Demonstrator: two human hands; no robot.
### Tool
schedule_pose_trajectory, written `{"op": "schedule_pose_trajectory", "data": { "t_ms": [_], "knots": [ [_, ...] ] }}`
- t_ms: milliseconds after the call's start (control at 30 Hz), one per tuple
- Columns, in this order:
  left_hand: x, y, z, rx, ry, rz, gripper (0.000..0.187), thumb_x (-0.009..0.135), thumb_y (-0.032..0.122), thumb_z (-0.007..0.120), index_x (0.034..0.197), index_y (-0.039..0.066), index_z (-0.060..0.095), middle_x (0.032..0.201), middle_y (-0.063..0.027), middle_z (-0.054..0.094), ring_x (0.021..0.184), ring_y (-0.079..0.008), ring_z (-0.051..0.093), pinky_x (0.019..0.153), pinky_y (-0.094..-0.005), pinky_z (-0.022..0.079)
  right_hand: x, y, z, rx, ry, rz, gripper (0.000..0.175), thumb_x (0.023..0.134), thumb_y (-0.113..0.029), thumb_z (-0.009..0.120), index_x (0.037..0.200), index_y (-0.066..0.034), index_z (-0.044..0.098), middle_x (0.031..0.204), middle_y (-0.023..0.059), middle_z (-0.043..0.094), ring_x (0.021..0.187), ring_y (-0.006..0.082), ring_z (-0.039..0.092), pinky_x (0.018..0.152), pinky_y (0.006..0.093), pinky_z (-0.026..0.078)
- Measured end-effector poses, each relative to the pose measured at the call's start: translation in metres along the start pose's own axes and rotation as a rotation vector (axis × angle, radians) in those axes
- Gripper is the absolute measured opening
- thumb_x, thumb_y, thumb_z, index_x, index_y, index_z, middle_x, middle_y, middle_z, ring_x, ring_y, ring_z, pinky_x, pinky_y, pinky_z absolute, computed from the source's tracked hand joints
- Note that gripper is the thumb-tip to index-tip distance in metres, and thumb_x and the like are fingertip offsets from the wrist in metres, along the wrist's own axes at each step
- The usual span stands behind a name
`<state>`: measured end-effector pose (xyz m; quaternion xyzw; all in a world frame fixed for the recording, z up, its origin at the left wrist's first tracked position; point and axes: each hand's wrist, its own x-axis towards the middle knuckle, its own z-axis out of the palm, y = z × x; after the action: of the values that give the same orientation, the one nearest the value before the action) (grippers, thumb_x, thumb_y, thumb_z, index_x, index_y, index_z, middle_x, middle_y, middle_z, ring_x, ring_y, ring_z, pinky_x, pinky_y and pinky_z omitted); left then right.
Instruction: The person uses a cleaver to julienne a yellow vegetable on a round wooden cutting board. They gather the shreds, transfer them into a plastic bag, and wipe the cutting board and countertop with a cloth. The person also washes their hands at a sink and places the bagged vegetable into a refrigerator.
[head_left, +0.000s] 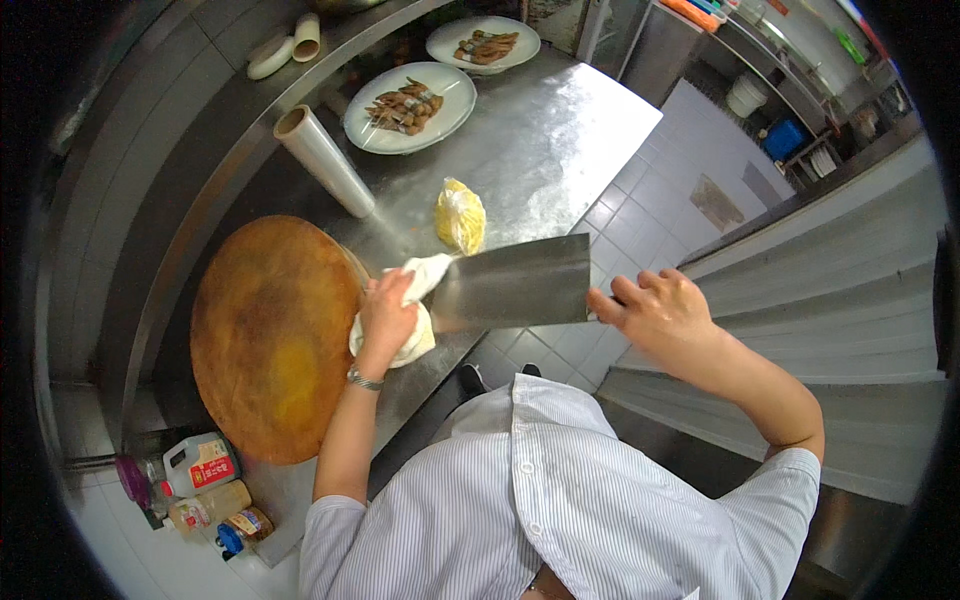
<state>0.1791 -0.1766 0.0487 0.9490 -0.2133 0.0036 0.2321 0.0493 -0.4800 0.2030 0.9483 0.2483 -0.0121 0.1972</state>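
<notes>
My right hand (660, 307) grips the handle end of a broad cleaver (517, 283), its wide blade pointing left across the front of the steel table. The handle itself is mostly hidden by my fingers. Bunched in my left hand (388, 315) is a white cloth (416, 341), which lies against the left end of the blade. Just left of that hand stands a thick round wooden chopping block (274, 337) with a yellow stain on its top. Beyond the blade sits a knotted clear plastic bag of yellow food (460, 216).
Two white oval plates (360, 135) holding bundled brown food (405, 106) stand at the back of the steel table (525, 150). A roll of plastic film (326, 161) lies behind the block. Several bottles, one a plastic jug (199, 469), are at lower left. A ribbed grey surface (840, 300) borders the right.
</notes>
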Motion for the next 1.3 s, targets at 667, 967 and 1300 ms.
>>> {"op": "schedule_pose_trajectory", "data": {
  "t_ms": [667,967,1300],
  "knots": [
    [-0.039,-0.009,-0.008,0.023,0.1,0.164,0.049,0.065,-0.002,0.057,0.113,0.007,0.06,0.122,-0.0095,0.054,0.1,-0.034,0.051,0.084,-0.04,0.044,0.003,0.025,-0.047,-0.132,0.115,0.23,0.04,0.074,-0.015,0.066,0.112,-0.0171,0.056,0.078,-0.0005,0.055,0.071,0.0139,0.059,0.064,0.0286,0.049],
    [-0.099,-0.004,-0.013,-0.914,0.294,-0.556,0.036,0.085,0.01,0.056,0.116,-0.005,0.049,0.107,-0.0196,0.056,0.096,-0.0285,0.055,0.084,-0.0362,0.042,0.145,-0.046,-0.018,0.488,0.378,-0.013,0.027,0.082,-0.016,0.061,0.108,-0.0128,0.058,0.073,0.0059,0.058,0.063,0.0195,0.06,0.052,0.0309,0.05],
    [-0.192,-0.013,0.045,-0.228,0.467,-0.434,0.052,0.077,0.011,0.059,0.125,-0.004,0.045,0.124,-0.0246,0.047,0.104,-0.0419,0.049,0.09,-0.049,0.038,0.271,-0.191,0.046,0.801,0.286,-0.383,0.04,0.073,-0.017,0.064,0.112,-0.0111,0.057,0.093,0.0077,0.055,0.089,0.0253,0.057,0.074,0.0341,0.048]
  ]
}}
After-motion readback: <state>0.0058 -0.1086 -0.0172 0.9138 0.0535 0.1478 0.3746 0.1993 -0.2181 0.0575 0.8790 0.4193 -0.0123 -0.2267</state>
